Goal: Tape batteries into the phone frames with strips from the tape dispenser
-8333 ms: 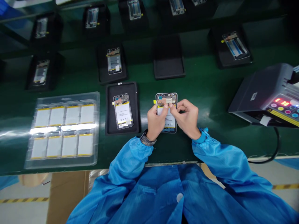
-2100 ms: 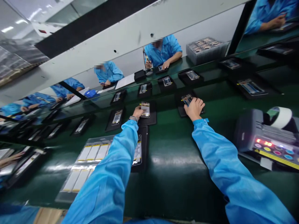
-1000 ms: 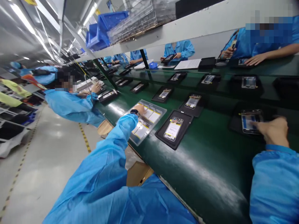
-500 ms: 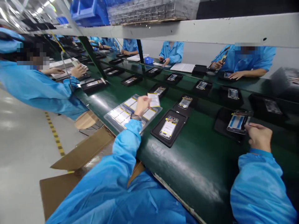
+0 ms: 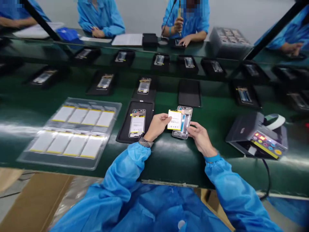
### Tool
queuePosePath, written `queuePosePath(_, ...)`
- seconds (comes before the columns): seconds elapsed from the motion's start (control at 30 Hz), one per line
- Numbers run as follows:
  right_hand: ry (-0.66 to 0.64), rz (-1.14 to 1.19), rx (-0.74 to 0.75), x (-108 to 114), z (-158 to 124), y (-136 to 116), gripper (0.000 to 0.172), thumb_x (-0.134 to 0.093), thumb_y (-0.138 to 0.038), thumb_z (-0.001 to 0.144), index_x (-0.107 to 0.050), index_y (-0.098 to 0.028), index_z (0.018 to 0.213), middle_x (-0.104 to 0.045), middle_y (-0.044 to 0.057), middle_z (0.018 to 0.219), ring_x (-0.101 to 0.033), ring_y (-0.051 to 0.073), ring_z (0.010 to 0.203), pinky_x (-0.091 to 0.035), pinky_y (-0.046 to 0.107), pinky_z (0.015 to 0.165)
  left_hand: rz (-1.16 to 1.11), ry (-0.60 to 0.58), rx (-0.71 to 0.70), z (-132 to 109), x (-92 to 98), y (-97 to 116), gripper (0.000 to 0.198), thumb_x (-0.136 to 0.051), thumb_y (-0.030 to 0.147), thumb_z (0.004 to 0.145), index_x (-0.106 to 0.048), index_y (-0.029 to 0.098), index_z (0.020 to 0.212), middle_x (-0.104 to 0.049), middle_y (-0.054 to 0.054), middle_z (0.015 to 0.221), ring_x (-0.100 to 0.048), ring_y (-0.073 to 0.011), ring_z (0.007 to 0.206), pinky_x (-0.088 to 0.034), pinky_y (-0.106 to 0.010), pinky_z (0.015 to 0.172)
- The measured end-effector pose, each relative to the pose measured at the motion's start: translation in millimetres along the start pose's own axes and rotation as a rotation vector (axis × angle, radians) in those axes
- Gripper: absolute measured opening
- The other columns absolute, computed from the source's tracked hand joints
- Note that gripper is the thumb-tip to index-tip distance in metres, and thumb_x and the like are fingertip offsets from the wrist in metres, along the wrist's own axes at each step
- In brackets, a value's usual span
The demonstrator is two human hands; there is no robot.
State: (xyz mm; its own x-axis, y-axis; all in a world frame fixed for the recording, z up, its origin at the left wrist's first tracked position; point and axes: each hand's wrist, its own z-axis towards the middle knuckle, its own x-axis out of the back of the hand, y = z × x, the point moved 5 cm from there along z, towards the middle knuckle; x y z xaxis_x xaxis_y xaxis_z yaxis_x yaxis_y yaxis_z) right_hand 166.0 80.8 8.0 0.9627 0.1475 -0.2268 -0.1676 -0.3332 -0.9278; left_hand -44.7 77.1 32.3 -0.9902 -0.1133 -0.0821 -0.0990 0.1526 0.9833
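Between thumb and fingers, my left hand (image 5: 158,126) pinches a white phone battery (image 5: 174,120) with yellow edges. My right hand (image 5: 200,137) grips the right side of an open phone frame (image 5: 187,113), which has blue strips in its battery bay. The battery overlaps the left part of this frame; whether they touch, I cannot tell. Left of my hands, a phone frame with a battery in it (image 5: 137,124) lies on a black tray (image 5: 123,130). Farther left, a clear plastic tray (image 5: 83,162) carries several more white batteries (image 5: 90,146).
A grey tape dispenser (image 5: 241,130) with lit buttons stands at the right, its cable hanging over the table edge. Behind my hands lies a bare black tray (image 5: 189,93). Several trays with phone frames line the green table (image 5: 169,164). Co-workers in blue sit across it.
My view has swung to the right. The phone frame in my right hand has left its black tray and come in front of me. My left hand has brought the battery over beside it.
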Motion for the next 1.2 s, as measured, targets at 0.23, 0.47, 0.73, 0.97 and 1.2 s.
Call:
queuePosePath(0.23,-0.108,0.068,-0.052,-11.2,-8.5,10.2,0.057,-0.095,-0.043,0.065,-0.063,-0.021,0.107,-0.079,0.005,0.088,-0.074,0.020,0.073,-0.058,0.029,0.069,0.044,-0.110,0.105,-10.9,-7.0,-11.7,0.031,-0.080,0.036,0.079,-0.070,0.012,0.096,-0.071,-0.003,0.074,-0.047,-0.0066,0.043,-0.032,-0.018,0.034)
queuePosePath(0.47,-0.152,0.132,-0.058,-13.8,-11.9,13.6,0.056,-0.094,-0.044,0.069,-0.061,-0.023,0.109,-0.080,0.006,0.099,-0.076,0.023,0.085,-0.061,0.036,0.079,0.173,0.063,0.008,-23.5,-11.9,-10.7,0.029,-0.083,0.036,0.075,-0.060,0.019,0.082,-0.070,-0.002,0.071,-0.062,-0.0126,0.060,-0.046,-0.021,0.050)
queuePosePath(0.73,-0.196,0.156,-0.046,-15.7,-15.1,11.1,0.053,-0.091,-0.043,0.074,-0.060,-0.023,0.113,-0.079,0.006,0.104,-0.076,0.023,0.091,-0.060,0.035,0.080,0.164,0.098,-0.002,-23.4,-9.0,-10.9,0.030,-0.081,0.039,0.078,-0.062,0.018,0.088,-0.059,0.003,0.067,-0.053,-0.0091,0.052,-0.041,-0.021,0.048)
queuePosePath(0.97,-0.209,0.156,-0.041,-16.5,-16.3,12.9,0.055,-0.090,-0.044,0.075,-0.059,-0.022,0.114,-0.079,0.006,0.105,-0.076,0.024,0.093,-0.060,0.037,0.085,0.290,0.131,-0.060,-21.4,-3.3,-10.8,0.032,-0.084,0.034,0.076,-0.059,0.018,0.088,-0.059,0.003,0.071,-0.053,-0.0077,0.055,-0.042,-0.020,0.052)
queuePosePath(1.2,-0.190,0.119,-0.007,-14.0,-15.3,9.6,0.049,-0.089,-0.046,0.077,-0.061,-0.022,0.109,-0.079,0.005,0.099,-0.076,0.023,0.089,-0.061,0.037,0.083,0.100,-0.154,0.084,-13.6,-12.5,-23.0,0.043,-0.084,0.046,0.076,-0.059,0.018,0.097,-0.065,0.001,0.074,-0.052,-0.0075,0.051,-0.041,-0.020,0.045)
